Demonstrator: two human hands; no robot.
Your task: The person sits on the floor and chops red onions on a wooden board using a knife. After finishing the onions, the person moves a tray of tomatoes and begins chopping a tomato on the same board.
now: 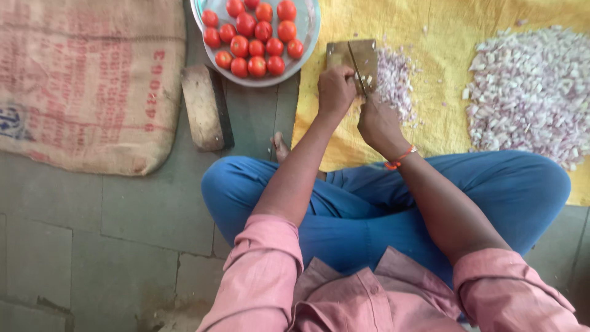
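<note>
Left hand: the left hand (336, 91) rests on the near part of the small wooden chopping board (351, 60), fingers curled down over a piece of onion; the piece itself is hidden under them, so its shape cannot be told.
Right hand: the right hand (378, 123) is closed round the handle of the knife (357, 66), just beside the left hand and nearer the body.
Knife axis: the blade runs away from the person, from the right hand's fingers up across the board, its long axis nearly straight ahead and tilted slightly left.
Key relation: the left hand's fingertips lie immediately left of the blade, touching or almost touching it; which cannot be told.
Chopped onion: a small heap of chopped onion (393, 77) lies against the board's right edge on the yellow cloth (442, 49).
Large pile: 1 much bigger onion pile (531, 92) sits towards the cloth's right edge, well apart.
Bowl: a bowl (309, 34) of tomatoes (252, 37) stands beyond the cloth's left edge.
Left side: a wooden block (206, 104) and a burlap sack (86, 80) lie on the stone floor (92, 246).
</note>
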